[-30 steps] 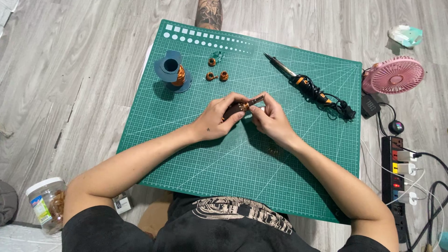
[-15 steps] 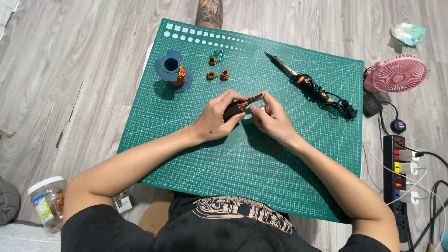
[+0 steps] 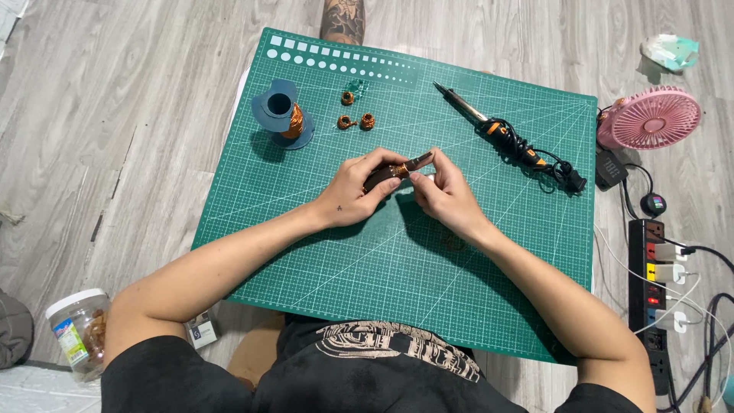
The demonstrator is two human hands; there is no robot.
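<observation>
Right, your left hand (image 3: 355,195) is wrapped around a dark rod-shaped core (image 3: 394,170) with copper wire wound on it, fingers closed firmly over its near end, holding it just above the middle of the green cutting mat (image 3: 306,252). Your right hand (image 3: 443,195) sits just beside it, fingertips pinched at the rod's right part; whether they have the wire's free end or only the rod itself, I cannot tell, it's too small to see.

Risks from here, as I judge them: the wire is thin and springy, so if that right pinch slackens, the turns could loosen and unwind along the rod. Pull too hard and the strand may kink or snap. The rod is held at a slant with its tip pointing far-right, so a slip in the left grip could drop it onto the mat.

Mind the soldering iron (image 3: 489,126) lying far-right of your hands, its cord coiled; an elbow swing could snag it. The three small copper coils (image 3: 355,115) and the blue spool (image 3: 281,111) at the far left sit well apart, though a sweeping forearm could scatter them.
</observation>
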